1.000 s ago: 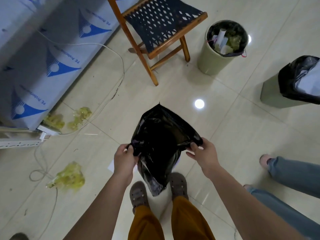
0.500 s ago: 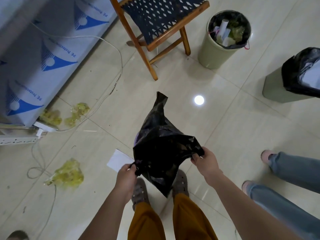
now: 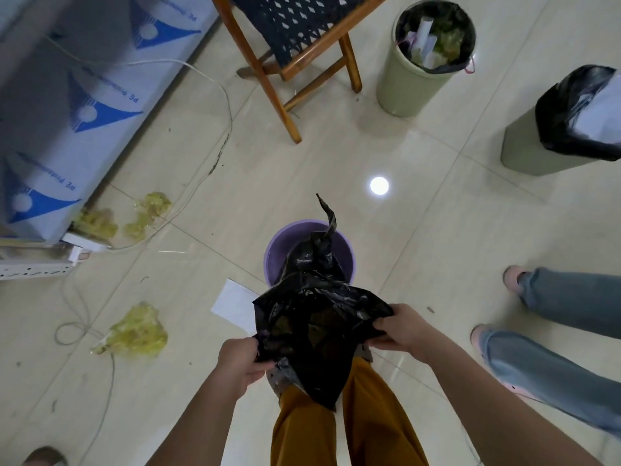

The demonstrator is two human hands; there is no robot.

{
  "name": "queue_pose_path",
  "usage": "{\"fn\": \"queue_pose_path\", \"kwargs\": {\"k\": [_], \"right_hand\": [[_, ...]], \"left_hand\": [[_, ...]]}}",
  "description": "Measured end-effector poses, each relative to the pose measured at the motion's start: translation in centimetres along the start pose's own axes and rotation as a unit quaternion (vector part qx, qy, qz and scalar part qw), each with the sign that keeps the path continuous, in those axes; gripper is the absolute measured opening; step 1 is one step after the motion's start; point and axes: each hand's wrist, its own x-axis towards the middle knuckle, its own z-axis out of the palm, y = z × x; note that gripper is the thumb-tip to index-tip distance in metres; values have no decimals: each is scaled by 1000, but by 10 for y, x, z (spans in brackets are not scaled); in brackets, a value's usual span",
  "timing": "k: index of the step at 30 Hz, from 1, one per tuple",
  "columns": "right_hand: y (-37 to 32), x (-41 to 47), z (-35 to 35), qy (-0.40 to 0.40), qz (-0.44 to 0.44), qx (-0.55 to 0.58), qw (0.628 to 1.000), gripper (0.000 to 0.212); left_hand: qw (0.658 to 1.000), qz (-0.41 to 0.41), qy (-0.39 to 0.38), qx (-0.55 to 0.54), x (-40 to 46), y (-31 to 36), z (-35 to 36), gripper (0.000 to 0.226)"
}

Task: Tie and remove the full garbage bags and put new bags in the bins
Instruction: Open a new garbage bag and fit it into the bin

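Both hands, left hand (image 3: pixel 239 364) and right hand (image 3: pixel 405 329), pinch a black bag (image 3: pixel 314 326) above a purple bin (image 3: pixel 275 250). A wooden chair (image 3: pixel 292 45), two green bins (image 3: pixel 408 85) (image 3: pixel 534 149) stand beyond. Sheet (image 3: pixel 84 105) reads "PE".

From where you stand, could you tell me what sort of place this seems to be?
Probably an indoor room in an office or workshop, though I can't be sure. The glossy tiled floor, a wooden folding chair, lined waste bins such as the green round bin, and a power strip with loose cables suggest it.
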Motion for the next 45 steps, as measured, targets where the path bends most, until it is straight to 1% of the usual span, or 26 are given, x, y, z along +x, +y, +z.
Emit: {"fn": "queue_pose_path", "kwargs": {"k": [2,4,7,11,14,21,27,29,32,34,35,37,39,40,43,45], "right_hand": [[-2,-4,3,-2,-15,26,1000,28],[-7,-5,6,6,-44,77,996,26],[-16,-1,9,37,-99,146,984,25],[-24,15,12,72,-153,186,968,27],[-26,32,13,87,-179,205,958,26],[-21,94,11,80,-183,181,963,21],[-24,152,-3,80,-228,167,956,19],[-25,173,-9,91,-242,131,957,19],[-25,202,-20,116,-243,46,962,21],[-30,218,-26,136,-244,-1,960,29],[-34,224,-29,150,-251,-22,956,37],[-48,230,-34,182,-304,-71,932,55],[-66,228,-39,204,-398,-134,884,66],[-74,226,-40,193,-446,-160,859,69],[-90,227,-30,83,-538,-229,807,79],[-93,239,-16,20,-560,-284,778,79]], "left_hand": [[1000,15,-20,-14,-1,3,-5,22],[998,42,-36,-43,1,11,-8,19],[991,93,-60,-74,5,30,-8,18],[979,155,-81,-103,13,56,4,17],[970,191,-78,-129,23,70,15,15],[964,234,-48,-119,67,75,36,17],[953,289,-24,-89,112,83,50,18],[950,307,4,-62,128,87,54,20],[943,328,45,-15,153,93,59,21],[930,360,74,28,171,97,61,19],[920,378,88,51,179,99,63,18],[903,405,115,87,191,108,65,15],[899,415,110,84,199,122,68,18],[903,415,89,70,201,132,70,18],[908,416,18,53,205,159,82,8],[899,431,7,84,206,170,87,10]]}}
